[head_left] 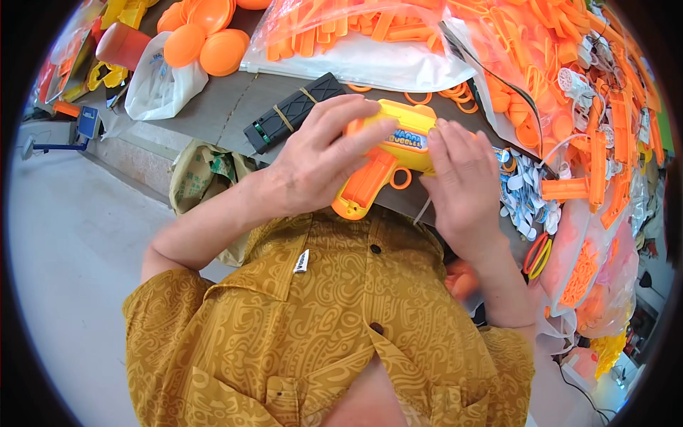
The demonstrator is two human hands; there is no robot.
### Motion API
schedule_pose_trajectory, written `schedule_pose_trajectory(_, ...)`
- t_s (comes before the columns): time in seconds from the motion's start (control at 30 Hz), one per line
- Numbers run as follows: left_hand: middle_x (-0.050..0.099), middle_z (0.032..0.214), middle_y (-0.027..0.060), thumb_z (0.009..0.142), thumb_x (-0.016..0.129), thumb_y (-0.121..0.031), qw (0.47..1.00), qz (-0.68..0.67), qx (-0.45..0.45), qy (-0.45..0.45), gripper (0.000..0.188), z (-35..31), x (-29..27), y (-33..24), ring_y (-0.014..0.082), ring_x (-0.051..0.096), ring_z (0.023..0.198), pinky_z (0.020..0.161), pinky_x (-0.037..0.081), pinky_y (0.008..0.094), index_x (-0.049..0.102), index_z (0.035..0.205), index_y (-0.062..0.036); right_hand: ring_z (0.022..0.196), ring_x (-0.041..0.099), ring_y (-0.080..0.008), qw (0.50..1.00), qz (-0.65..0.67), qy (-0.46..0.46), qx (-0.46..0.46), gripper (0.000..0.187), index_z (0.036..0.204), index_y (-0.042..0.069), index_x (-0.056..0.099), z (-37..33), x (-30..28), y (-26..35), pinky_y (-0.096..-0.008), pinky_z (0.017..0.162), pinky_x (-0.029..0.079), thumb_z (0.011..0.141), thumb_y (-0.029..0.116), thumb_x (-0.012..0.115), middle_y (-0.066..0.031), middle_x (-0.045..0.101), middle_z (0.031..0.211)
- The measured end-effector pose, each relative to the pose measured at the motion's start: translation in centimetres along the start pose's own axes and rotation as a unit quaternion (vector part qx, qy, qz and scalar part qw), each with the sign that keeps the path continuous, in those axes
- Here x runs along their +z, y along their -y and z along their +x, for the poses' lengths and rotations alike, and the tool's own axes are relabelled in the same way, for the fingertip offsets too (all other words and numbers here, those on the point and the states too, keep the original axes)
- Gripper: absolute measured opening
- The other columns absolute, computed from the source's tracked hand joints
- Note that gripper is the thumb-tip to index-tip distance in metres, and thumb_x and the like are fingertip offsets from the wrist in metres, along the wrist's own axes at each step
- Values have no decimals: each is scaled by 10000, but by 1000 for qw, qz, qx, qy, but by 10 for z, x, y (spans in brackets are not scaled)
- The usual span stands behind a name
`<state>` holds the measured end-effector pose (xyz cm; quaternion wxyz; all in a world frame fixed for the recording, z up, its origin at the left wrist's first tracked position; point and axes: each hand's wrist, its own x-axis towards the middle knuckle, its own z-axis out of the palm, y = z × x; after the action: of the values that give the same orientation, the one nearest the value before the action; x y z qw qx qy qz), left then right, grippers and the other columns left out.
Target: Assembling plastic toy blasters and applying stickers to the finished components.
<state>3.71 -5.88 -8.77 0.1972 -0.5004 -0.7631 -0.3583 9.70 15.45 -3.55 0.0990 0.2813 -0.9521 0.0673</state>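
Observation:
Between both my hands is a toy bubble gun (407,116), with a yellow body, an orange grip and a printed label on its side. My left hand (321,151) has its fingers around the left end and lies over part of the label. At the other end, my right hand (461,178) presses its fingertips on the yellow body. The grip slants down toward me, its hollow side showing. Beside it is an orange ring (400,178). A long black ribbed block (295,112), bound with tan bands, lies just beyond my left hand.
Clear bags of orange plastic parts (327,35) fill the table's far side. Orange rounded parts (206,43) and a white bag (165,82) sit at far left. Blue-and-white tags (525,192), white motors with wires (573,82) and more orange pieces (622,128) crowd the right.

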Motion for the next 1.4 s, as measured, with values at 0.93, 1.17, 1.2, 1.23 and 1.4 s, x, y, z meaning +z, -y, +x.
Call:
schedule_pose_trajectory(0.93, 431, 1199, 241, 705, 583, 83, 974, -212, -64, -45, 398, 14, 0, -11, 298, 518, 1028, 852, 443, 341, 572, 1085, -35, 998, 496, -191, 738, 527, -360, 220, 529, 1160, -41, 408, -3, -12, 16, -305, 869, 406, 718, 70, 676, -169, 461, 1145)
schedule_pose_trajectory(1.17, 455, 1167, 177, 690, 679, 36, 872, -430, -131, -194, 435, 9, 17, -14, 226, 519, 1042, 847, 469, 321, 463, 1067, 9, 992, 504, -202, 737, 518, -371, 227, 531, 1155, -28, 405, 10, -29, 27, -317, 874, 412, 714, 75, 683, -173, 464, 1139)
schedule_pose_trajectory(1.2, 450, 1168, 170, 701, 671, 43, 791, -534, -183, -237, 475, 10, 19, -18, 224, 510, 1056, 869, 464, 332, 398, 1088, 9, 993, 503, -205, 745, 506, -370, 229, 543, 1159, -27, 400, 12, -31, 28, -320, 874, 415, 710, 76, 688, -173, 464, 1137)
schedule_pose_trajectory(1.23, 450, 1168, 170, 701, 671, 43, 791, -533, -183, -238, 475, 11, 17, -18, 224, 510, 1056, 869, 464, 332, 398, 1088, 9, 993, 503, -205, 745, 507, -369, 228, 543, 1159, -27, 400, 12, -32, 28, -320, 874, 415, 710, 76, 688, -173, 464, 1137)
schedule_pose_trajectory(1.4, 443, 1164, 163, 717, 654, 52, 760, -578, -193, -224, 522, 18, 16, -19, 225, 489, 1083, 897, 448, 344, 318, 1111, -7, 991, 515, -223, 790, 440, -404, 137, 542, 1139, -52, 391, 20, -31, 25, -337, 876, 422, 705, 145, 649, -184, 505, 1057)
